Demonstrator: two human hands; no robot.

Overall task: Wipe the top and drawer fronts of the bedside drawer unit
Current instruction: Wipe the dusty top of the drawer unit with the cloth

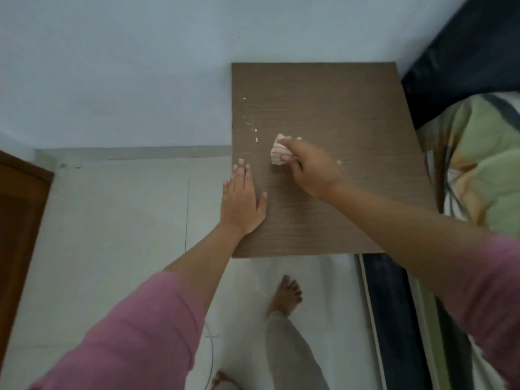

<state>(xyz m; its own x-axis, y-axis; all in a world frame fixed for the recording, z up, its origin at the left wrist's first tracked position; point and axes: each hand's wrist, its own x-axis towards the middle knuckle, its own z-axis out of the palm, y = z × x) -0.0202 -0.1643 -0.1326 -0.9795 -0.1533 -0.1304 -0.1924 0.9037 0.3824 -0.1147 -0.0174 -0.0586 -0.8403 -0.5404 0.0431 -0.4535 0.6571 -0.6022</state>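
The bedside drawer unit's brown wood-grain top (337, 102) fills the middle of the head view; its drawer fronts are hidden below. White specks and crumbs (250, 126) trail along its left side. My right hand (309, 170) presses a bunched white cloth with red lines (277, 153) onto the top near its centre-left. My left hand (242, 201) lies flat with fingers spread on the top's left edge, holding nothing.
A bed with a green patterned cover (484, 164) and dark headboard (464, 60) borders the unit on the right. A pale wall (126, 66) stands behind, a brown door (19, 220) at the left. My bare foot (287, 296) stands on the white tiled floor (112, 235).
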